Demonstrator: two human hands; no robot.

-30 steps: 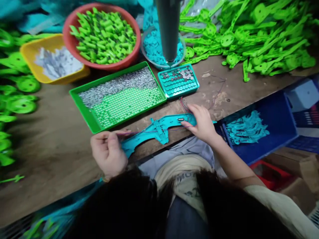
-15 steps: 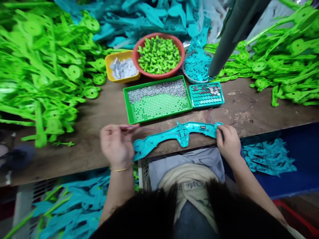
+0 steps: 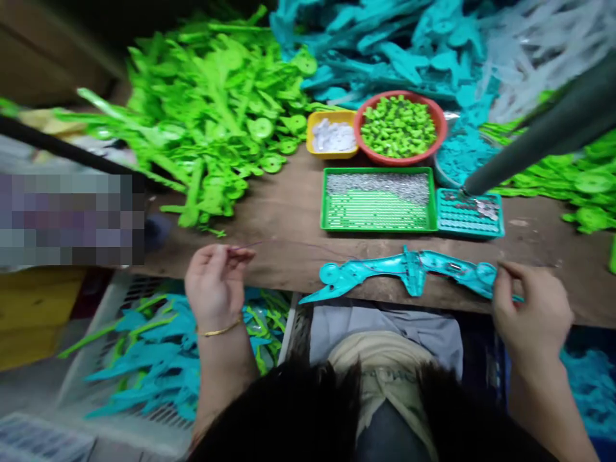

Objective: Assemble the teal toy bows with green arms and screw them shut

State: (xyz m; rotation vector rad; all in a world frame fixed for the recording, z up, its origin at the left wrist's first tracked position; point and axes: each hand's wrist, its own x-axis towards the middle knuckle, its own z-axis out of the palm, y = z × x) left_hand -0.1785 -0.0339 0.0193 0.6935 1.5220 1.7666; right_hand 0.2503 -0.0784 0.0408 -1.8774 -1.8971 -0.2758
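Observation:
A long teal plastic part [image 3: 409, 273] lies along the near edge of the wooden bench [image 3: 289, 231]. A thin wire [image 3: 298, 247] runs from it leftward. My left hand [image 3: 214, 282] pinches the free end of that wire, well to the left of the part, with a gold bracelet on the wrist. My right hand [image 3: 532, 314] is curled at the part's right end, fingertips pinched beside it; what they hold I cannot make out.
Behind the part stand a green tray [image 3: 378, 200] of small metal pieces, a teal tray [image 3: 469, 215], a red bowl [image 3: 399, 125] of green pieces and a yellow tub [image 3: 333, 135]. Green parts [image 3: 212, 122] pile up left, teal parts [image 3: 385, 45] behind. A grey pole [image 3: 539, 144] leans in. A white crate [image 3: 144, 359] sits below left.
The view has swung left and pulled back. My left hand has drawn the wire further left, away from the teal part. My right hand has slid to the part's right end.

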